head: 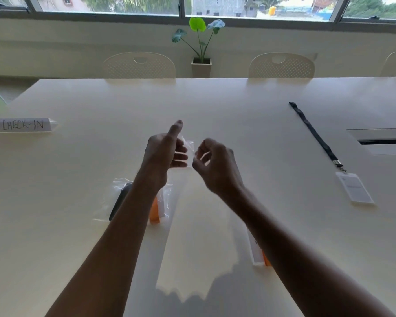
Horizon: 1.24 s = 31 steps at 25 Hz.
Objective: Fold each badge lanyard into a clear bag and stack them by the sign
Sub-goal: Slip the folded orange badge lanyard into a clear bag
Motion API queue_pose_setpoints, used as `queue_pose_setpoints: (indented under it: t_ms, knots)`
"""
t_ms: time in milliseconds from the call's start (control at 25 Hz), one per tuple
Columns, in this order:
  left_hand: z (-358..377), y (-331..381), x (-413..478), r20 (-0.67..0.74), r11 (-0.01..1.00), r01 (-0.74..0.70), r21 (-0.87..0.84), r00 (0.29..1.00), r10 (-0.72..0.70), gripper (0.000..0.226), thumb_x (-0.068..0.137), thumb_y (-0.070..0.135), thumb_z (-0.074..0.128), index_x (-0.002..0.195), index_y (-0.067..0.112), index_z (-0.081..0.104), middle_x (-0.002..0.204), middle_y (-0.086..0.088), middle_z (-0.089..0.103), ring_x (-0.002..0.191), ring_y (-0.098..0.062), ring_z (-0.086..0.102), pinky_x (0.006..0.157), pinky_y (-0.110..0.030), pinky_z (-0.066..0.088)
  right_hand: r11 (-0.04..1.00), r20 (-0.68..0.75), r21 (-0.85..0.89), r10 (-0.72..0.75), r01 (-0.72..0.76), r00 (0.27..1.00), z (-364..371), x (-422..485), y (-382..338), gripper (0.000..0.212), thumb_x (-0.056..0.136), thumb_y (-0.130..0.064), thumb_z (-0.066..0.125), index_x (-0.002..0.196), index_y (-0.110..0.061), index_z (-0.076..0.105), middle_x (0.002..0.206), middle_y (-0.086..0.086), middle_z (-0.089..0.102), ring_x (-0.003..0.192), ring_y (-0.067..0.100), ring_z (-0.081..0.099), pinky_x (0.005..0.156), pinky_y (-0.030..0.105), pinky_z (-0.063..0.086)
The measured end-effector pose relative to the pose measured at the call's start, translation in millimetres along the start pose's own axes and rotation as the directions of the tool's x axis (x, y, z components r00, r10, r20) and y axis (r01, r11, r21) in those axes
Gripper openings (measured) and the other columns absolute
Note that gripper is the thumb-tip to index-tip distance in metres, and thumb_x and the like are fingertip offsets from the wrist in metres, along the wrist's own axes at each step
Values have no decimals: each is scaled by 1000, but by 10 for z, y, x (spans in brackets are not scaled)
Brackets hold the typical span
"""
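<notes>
Hands meet at the middle of the table (215,106). My left hand (164,156) and right hand (216,167) each pinch the top edge of an empty clear bag (189,225), one finger of the left sticking up, and the bag hangs from that pinch back towards me. I read this as working the mouth open; whether it has parted yet I cannot tell.

What goes in next decides the reach. A loose orange lanyard (266,259) lies at about 5 o'clock from the hands, mostly hidden under my right forearm with only its white card and a bit of strap showing. A black lanyard (316,136) lies well out at 3 o'clock, stretched straight with its long axis running 11 to 5 o'clock, its badge (354,187) at the end closer to me. Both sit on the right hand's side, so I judge the right should fetch while the left keeps the bag.

At 7 o'clock, a bagged black lanyard (120,200) and a bagged orange lanyard (154,212) lie side by side under my left forearm, not yet stacked by the CHECK-IN sign (23,124), which stands far off at 9 o'clock.
</notes>
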<state>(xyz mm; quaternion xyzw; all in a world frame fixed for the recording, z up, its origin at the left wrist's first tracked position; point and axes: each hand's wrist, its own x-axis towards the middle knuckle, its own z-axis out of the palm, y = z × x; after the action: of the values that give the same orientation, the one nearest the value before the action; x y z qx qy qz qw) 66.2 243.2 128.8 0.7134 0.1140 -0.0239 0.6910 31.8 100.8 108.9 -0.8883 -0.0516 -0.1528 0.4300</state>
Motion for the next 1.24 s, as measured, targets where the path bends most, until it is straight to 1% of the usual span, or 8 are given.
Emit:
queue_pose_setpoints:
  t_ms: [200, 280, 440, 600, 760, 960, 1080, 1240]
  knots:
    - [34, -199, -562, 178, 977, 120, -176, 980, -89, 21, 99, 16, 68, 104, -5, 70, 88, -17, 71, 78, -27, 72, 64, -32, 61, 966, -26, -223, -141, 132, 990, -298, -818, 41, 19, 87, -9, 73, 86, -19, 57, 91, -2, 63, 77, 21, 62, 66, 38, 55]
    - [39, -298, -784, 239, 954, 152, -258, 967, -90, 12, 99, 9, 66, 100, -3, 70, 81, -12, 71, 71, -21, 72, 68, -33, 63, 947, 2, -282, -161, 155, 987, -422, -1051, 76, 17, 88, -10, 73, 90, -19, 59, 95, -4, 63, 81, 19, 61, 66, 37, 54]
    - [51, -447, -1215, 321, 945, 190, -266, 942, -99, 13, 98, 5, 64, 103, -2, 74, 88, -16, 77, 81, -25, 76, 81, -35, 65, 931, 123, -345, -83, 121, 989, -669, -1430, 146, 23, 90, -30, 77, 105, -27, 61, 113, -10, 63, 102, 14, 60, 78, 32, 51]
    - [68, -576, -1589, 246, 988, 85, -131, 968, -51, 15, 91, 11, 70, 103, 7, 78, 98, -11, 82, 93, -25, 79, 81, -30, 64, 978, 155, -206, 63, -30, 986, -851, -1722, 56, 48, 84, -62, 74, 121, -36, 59, 124, -21, 57, 111, 8, 57, 89, 33, 51]
    - [86, -592, -1841, 123, 998, -21, -59, 992, 28, 13, 87, 8, 77, 99, 9, 78, 87, -7, 82, 84, -21, 80, 71, -21, 62, 988, 239, -132, 114, -84, 964, -1001, -1854, -36, 71, 73, -72, 77, 133, -40, 57, 128, -26, 55, 112, 2, 55, 93, 30, 52]
    - [188, -572, -2043, 145, 993, -113, -16, 983, 114, 32, 70, 28, 84, 94, 10, 77, 80, -9, 80, 77, -25, 78, 72, -29, 64, 992, 67, 79, 92, -97, 994, -988, -1877, -98, 31, 82, -46, 85, 107, -33, 73, 100, -20, 70, 92, 4, 66, 83, 30, 56]
    - [225, -567, -2053, 193, 991, -105, -86, 974, 120, 33, 65, 31, 85, 87, 9, 77, 78, -15, 78, 73, -28, 75, 70, -32, 63, 960, 91, 224, 148, -165, 985, -1033, -1896, -71, 19, 82, -31, 88, 97, -28, 77, 88, -11, 77, 83, 9, 72, 75, 25, 60]
    - [270, -593, -2047, 291, 989, -59, -135, 952, 97, 35, 64, 33, 85, 84, 5, 76, 78, -20, 77, 70, -28, 74, 64, -32, 62, 892, 161, 365, 222, -267, 962, -1118, -1933, -28, 15, 83, -23, 88, 94, -20, 79, 84, -4, 80, 80, 11, 77, 77, 30, 63]
